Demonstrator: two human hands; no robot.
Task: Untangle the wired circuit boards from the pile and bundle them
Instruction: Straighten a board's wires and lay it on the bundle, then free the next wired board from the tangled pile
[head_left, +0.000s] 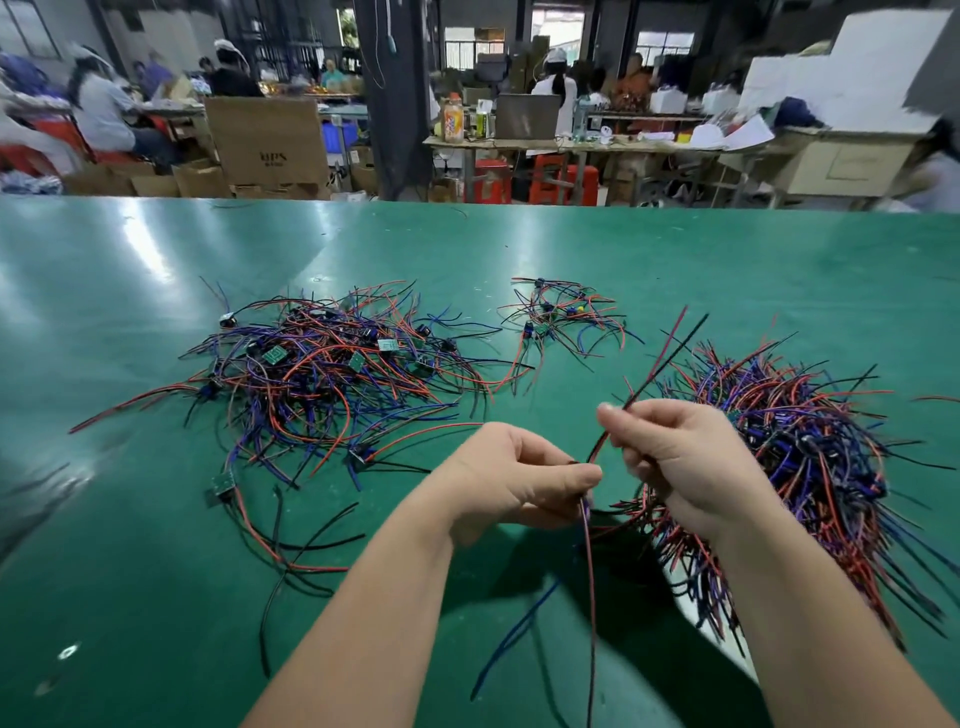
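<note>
A tangled pile of wired circuit boards (332, 369) with red, black, blue and purple leads lies left of centre on the green table (571, 249). My left hand (514, 480) pinches wires that hang down in front of me, a red one (591, 597) among them. My right hand (680, 462) grips a red and black wire pair (670, 353) that sticks up and to the right. Under and behind my right forearm lies a large gathered bundle of wired boards (800, 457). Whatever board hangs from the held wires is hidden by my fingers.
A smaller heap of wired boards (563, 317) sits at the centre back. One single board with red and black leads (244, 504) lies near the left front. Beyond the table's far edge stand cartons, benches and seated people.
</note>
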